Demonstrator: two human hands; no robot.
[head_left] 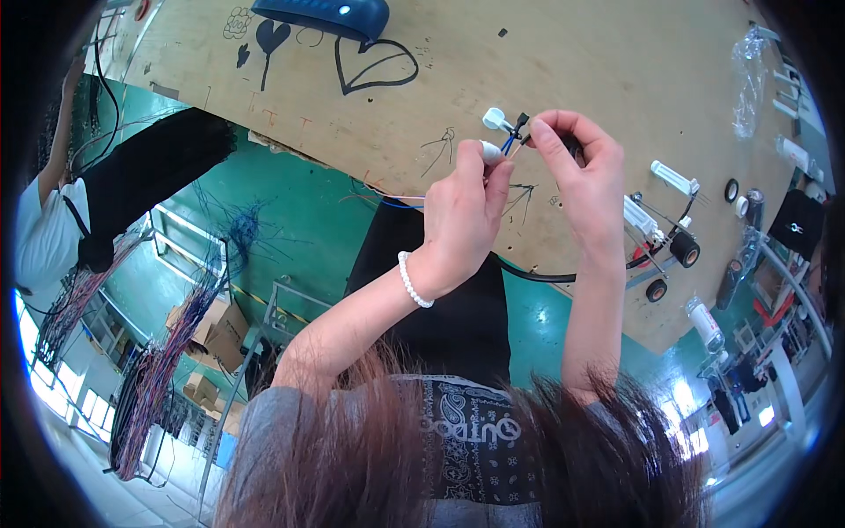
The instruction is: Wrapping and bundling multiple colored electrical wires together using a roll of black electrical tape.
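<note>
My left hand (462, 207), with a white beaded bracelet at the wrist, pinches a few thin wires (507, 145), some blue, near the table's front edge. A white covering (491, 153) sits at its fingertips. Just beyond the fingers are a small black connector-like piece (521, 121) and a white round-ended piece (495, 118). Close by on the right, my right hand (581, 167) has thumb and forefinger pressed together at a thin dark strand by the wires. Something dark shows partly behind its curled fingers; its kind is hidden.
The wooden table (458, 62) has marker drawings. A dark blue case (326, 16) lies at the far side. To the right are a white-and-black fixture with rollers (656, 233) and plastic-wrapped parts (704, 324). At left, another person (57, 229) stands near hanging wire bundles (167, 370).
</note>
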